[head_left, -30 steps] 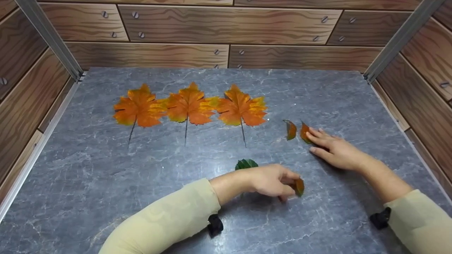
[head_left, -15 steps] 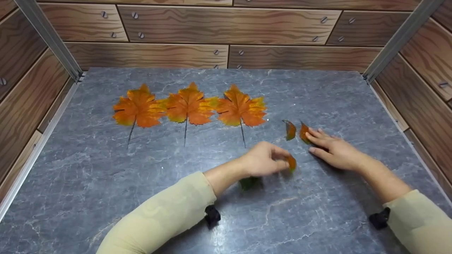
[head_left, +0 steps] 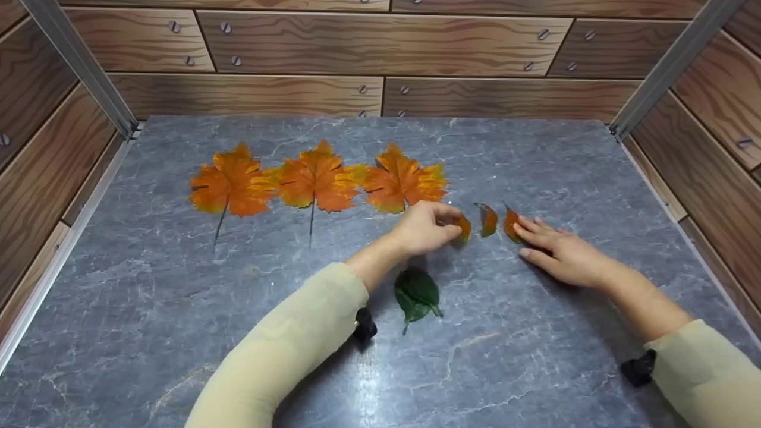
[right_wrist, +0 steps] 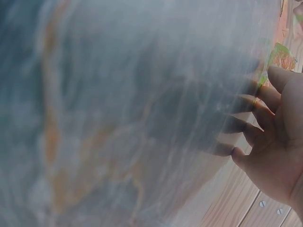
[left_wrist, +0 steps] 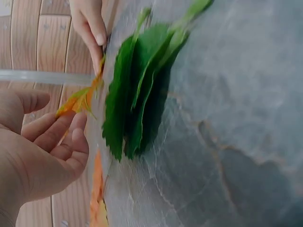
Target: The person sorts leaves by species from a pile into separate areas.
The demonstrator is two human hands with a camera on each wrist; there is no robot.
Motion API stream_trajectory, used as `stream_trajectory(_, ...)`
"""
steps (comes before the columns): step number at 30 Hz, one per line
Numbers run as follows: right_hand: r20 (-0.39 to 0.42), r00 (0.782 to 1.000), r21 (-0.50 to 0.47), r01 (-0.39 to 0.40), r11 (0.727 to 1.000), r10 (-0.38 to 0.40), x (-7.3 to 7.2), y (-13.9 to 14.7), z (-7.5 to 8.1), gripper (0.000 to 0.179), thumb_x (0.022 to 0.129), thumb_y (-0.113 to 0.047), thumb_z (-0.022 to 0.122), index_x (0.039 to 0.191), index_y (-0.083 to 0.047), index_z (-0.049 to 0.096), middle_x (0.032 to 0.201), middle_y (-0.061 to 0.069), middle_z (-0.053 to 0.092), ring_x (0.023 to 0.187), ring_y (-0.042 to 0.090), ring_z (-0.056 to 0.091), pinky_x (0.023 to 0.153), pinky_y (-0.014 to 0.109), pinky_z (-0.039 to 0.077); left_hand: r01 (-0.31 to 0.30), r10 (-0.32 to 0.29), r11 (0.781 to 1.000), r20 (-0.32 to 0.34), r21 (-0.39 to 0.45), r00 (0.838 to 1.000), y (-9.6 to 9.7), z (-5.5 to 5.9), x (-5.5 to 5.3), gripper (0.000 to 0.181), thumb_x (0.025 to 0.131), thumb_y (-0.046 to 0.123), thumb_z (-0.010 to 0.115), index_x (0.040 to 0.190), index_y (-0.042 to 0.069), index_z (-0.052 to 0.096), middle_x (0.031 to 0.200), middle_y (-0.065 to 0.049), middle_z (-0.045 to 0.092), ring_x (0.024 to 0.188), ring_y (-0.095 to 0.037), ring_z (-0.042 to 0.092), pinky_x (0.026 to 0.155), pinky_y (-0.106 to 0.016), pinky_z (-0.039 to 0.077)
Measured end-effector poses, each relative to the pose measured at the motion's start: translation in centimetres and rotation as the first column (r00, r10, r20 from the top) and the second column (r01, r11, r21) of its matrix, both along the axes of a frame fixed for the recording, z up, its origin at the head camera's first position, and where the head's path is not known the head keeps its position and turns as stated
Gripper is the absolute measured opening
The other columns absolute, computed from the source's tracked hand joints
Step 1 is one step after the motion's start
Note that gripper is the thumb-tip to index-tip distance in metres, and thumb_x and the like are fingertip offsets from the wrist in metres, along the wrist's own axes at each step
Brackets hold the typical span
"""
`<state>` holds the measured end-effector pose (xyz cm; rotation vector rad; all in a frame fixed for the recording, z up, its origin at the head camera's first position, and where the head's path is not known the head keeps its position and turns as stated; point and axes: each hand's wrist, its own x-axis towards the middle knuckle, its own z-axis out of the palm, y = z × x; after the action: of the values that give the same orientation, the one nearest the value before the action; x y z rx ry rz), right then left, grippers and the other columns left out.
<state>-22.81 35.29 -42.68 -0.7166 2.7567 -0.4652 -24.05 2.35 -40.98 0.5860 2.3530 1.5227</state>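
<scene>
"Small orange leaf (head_left: 464,232): where is it sitting?"

"My left hand (head_left: 423,229) is pinching it, at nine o'clock from two similar leaves (head_left: 489,221); my right hand (head_left: 565,252) is touching the farther one with extended fingers. Three maple leaves (head_left: 318,181) are lying in a row, ten to eleven o'clock from my left hand, seemingly done. The smaller row is looking partway; the green leaves (head_left: 416,294) are lying bunched at six, left to do, I'm guessing."

"And around you?"

"Grey marbled tabletop (head_left: 148,333) is stretching beneath; plank-patterned walls (head_left: 380,44) are enclosing it, metal posts (head_left: 83,65) standing at ten and two."
</scene>
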Motion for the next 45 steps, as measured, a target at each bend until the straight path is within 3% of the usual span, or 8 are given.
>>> stream_trajectory(9,-0.003,1.000,0.007,0.000,1.000,0.000,0.0,-0.1,0.1,0.062,0.113,-0.042,0.051,0.165,-0.009,0.039,0.173,0.017,0.026,0.156,0.052,0.021,0.118,0.076,0.018,0.071,-0.070,0.997,0.099,-0.006,0.993,0.4,0.1,-1.7,0.047,0.105,0.010,0.064,0.151,0.003,0.059,0.141,-0.013,0.066,0.130,-0.022,0.059,0.099,-0.029,0.050)
stream_trajectory(25,-0.002,1.000,0.007,0.005,1.000,-0.005,0.1,-0.2,0.1,0.062,0.113,-0.042,0.051,0.165,-0.009,0.039,0.173,0.016,0.026,0.156,0.051,0.021,0.119,0.074,0.019,0.089,-0.083,0.995,0.128,-0.040,0.988,0.8,-0.5,-2.3,0.047,0.104,0.008,0.063,0.151,0.000,0.059,0.146,-0.015,0.063,0.136,-0.024,0.057,0.102,-0.028,0.050)
stream_trajectory(32,0.006,1.000,0.012,0.009,1.000,-0.009,0.0,-0.2,0.1,0.063,0.113,-0.043,0.050,0.165,-0.009,0.038,0.173,0.016,0.025,0.157,0.051,0.020,0.120,0.074,0.018,0.082,-0.079,0.996,0.145,-0.016,0.986,0.7,-0.7,-2.5,0.049,0.103,0.007,0.064,0.151,-0.001,0.058,0.141,-0.017,0.067,0.128,-0.021,0.061,0.096,-0.026,0.052)
stream_trajectory(41,0.003,1.000,0.007,0.010,1.000,-0.010,0.1,-0.1,0.0,0.062,0.113,-0.042,0.051,0.165,-0.009,0.039,0.173,0.016,0.026,0.156,0.051,0.020,0.119,0.074,0.018,0.098,-0.093,0.995,0.140,-0.026,0.986,0.3,-0.5,-2.4,0.051,0.103,0.007,0.063,0.154,0.003,0.056,0.136,-0.016,0.067,0.103,-0.016,0.058,0.081,-0.025,0.048)
stream_trajectory(45,0.003,1.000,0.001,0.010,1.000,-0.010,0.1,-0.1,0.0,0.062,0.113,-0.042,0.051,0.165,-0.010,0.039,0.173,0.016,0.026,0.156,0.051,0.020,0.119,0.074,0.018,0.111,-0.110,0.994,0.160,0.002,0.981,0.1,-0.5,-2.3,0.052,0.103,0.006,0.062,0.155,0.004,0.055,0.140,-0.018,0.065,0.103,-0.016,0.059,0.080,-0.026,0.048)
